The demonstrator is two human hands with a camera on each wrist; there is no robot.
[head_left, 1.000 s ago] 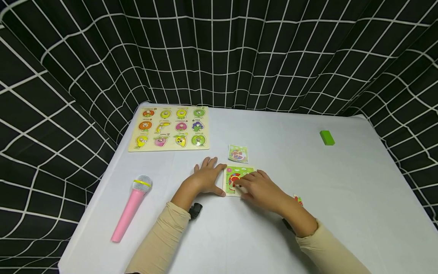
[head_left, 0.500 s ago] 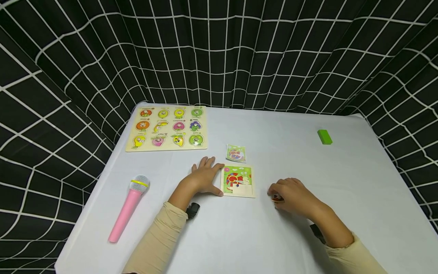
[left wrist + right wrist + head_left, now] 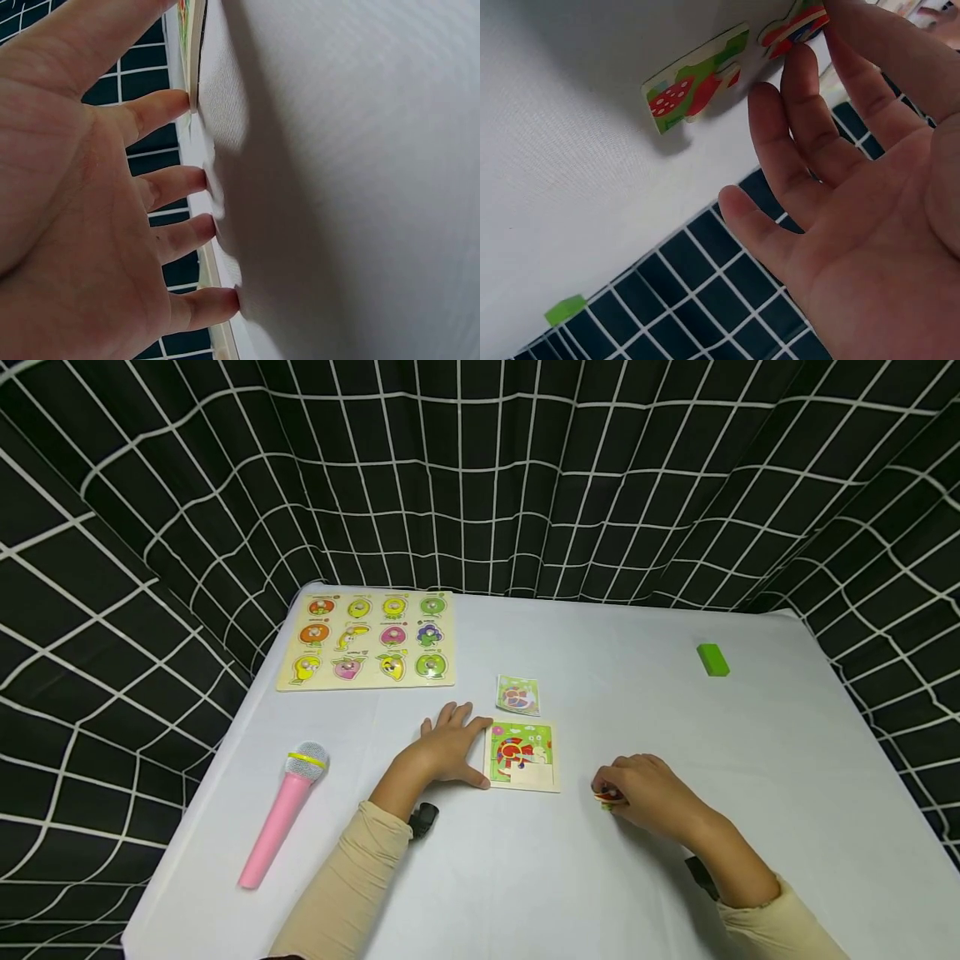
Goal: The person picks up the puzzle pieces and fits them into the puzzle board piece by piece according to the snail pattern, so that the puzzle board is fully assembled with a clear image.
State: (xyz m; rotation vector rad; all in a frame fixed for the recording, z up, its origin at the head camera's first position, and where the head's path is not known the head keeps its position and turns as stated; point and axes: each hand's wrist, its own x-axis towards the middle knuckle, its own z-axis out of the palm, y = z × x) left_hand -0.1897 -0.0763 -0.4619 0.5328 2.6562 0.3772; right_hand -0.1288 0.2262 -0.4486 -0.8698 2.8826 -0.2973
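Observation:
A small square puzzle board (image 3: 538,776) lies on the white cloth, with a red-and-green picture and a bare pale area at its lower right. My left hand (image 3: 447,752) has its fingers spread, with thumb and index fingertip against the board's left edge. To the right of the board, my right hand (image 3: 645,793) pinches a puzzle piece (image 3: 799,30) with red and blue on it, between thumb and fingers. Close by in the right wrist view lies another puzzle piece (image 3: 705,82), green with a spotted red patch; the right hand hides it in the head view.
A small picture card (image 3: 517,695) lies just behind the board. At the back left is a wooden fruit peg puzzle (image 3: 372,643), and a pink toy microphone (image 3: 277,818) lies at left. A green block (image 3: 712,660) sits at the back right. Black gridded curtains surround the table.
My right hand has left the board and moved right, where it now pinches a puzzle piece. The board's lower right has come into view. My left hand stays at the board's edge.

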